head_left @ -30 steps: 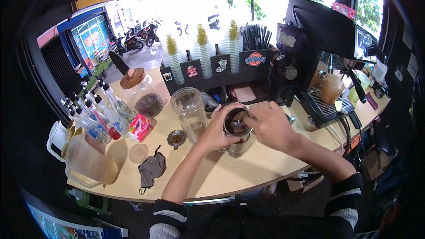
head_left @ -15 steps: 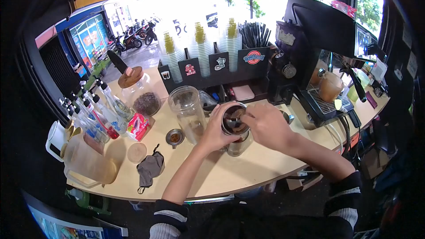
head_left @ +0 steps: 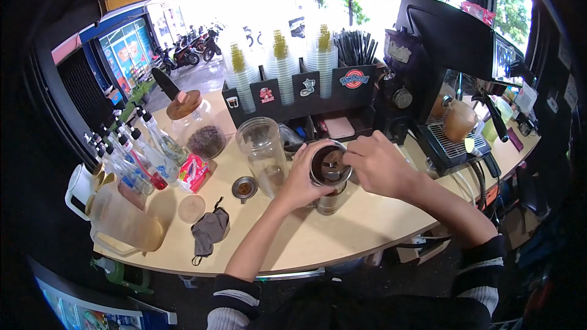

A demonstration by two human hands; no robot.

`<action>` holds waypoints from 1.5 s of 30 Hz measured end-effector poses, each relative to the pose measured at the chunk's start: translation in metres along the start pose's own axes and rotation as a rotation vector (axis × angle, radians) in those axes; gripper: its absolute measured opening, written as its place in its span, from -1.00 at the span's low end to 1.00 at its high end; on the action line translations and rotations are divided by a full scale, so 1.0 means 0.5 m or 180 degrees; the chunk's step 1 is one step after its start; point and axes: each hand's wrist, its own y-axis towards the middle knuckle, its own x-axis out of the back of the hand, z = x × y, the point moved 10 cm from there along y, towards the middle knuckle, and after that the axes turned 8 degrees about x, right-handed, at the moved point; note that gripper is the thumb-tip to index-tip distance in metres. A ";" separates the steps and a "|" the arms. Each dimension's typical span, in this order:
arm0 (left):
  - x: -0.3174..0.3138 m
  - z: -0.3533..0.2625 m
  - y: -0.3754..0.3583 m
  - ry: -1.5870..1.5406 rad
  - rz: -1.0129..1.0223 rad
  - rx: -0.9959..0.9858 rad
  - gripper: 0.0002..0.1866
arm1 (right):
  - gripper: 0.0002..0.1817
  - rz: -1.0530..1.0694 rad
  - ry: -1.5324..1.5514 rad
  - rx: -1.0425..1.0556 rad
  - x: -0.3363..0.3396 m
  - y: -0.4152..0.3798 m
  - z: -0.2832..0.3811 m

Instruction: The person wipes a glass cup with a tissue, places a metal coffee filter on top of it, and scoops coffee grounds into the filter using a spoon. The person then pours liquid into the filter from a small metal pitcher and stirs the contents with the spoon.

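My left hand (head_left: pixel 301 177) is wrapped round the side of a round container (head_left: pixel 315 154) with a pale rim and dark brown contents. Below it, the lower part of a clear glass (head_left: pixel 328 206) shows on the table; how the two join is hidden by my fingers. At the container's right rim my right hand (head_left: pixel 380 167) is closed in a pinch, and whatever it holds is too small or hidden to name. Just left of my left hand stands a tall clear jar (head_left: pixel 262 153). A small metal strainer-like piece (head_left: pixel 244 189) with brown residue lies beside that jar.
Syrup bottles (head_left: pixel 137 159), a plastic pitcher (head_left: pixel 122 220), a jar of dark beans (head_left: pixel 202 131) and a grey face mask (head_left: pixel 211 230) stand or lie to the left. Behind is a black cup holder (head_left: pixel 287 95); an espresso machine (head_left: pixel 449 49) stands right.
My right hand has shifted from over the container's mouth to its right rim, so more of the dark contents shows. My left hand keeps its hold. The view has shifted slightly.
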 end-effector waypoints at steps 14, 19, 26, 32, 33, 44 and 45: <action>-0.001 0.003 -0.002 0.0124 -0.0005 -0.0035 -0.11 | -0.78 0.0211 -0.0150 0.0283 0.004 0.004 0.005; 0.001 -0.002 -0.004 0.0054 -0.0043 -0.0064 -0.11 | -0.78 0.0497 -0.0237 0.0411 -0.008 0.010 0.004; 0.001 -0.002 -0.005 0.0013 -0.0020 -0.0007 -0.11 | -0.81 0.0490 -0.0555 0.0322 -0.009 0.020 0.014; 0.001 -0.003 -0.005 0.0005 -0.0009 -0.0030 -0.11 | -0.84 0.0290 -0.0735 0.0519 0.001 0.011 0.025; 0.002 -0.003 -0.005 0.0013 -0.0020 -0.0030 -0.11 | -0.84 0.0283 -0.0735 0.0529 -0.002 0.005 0.025; -0.004 0.001 -0.005 0.0094 0.0031 -0.0026 -0.10 | -0.74 0.0163 -0.0776 0.0602 -0.010 -0.017 0.025; -0.005 0.001 -0.006 0.0092 0.0034 -0.0024 -0.10 | -0.74 0.0165 -0.0773 0.0599 -0.010 -0.018 0.025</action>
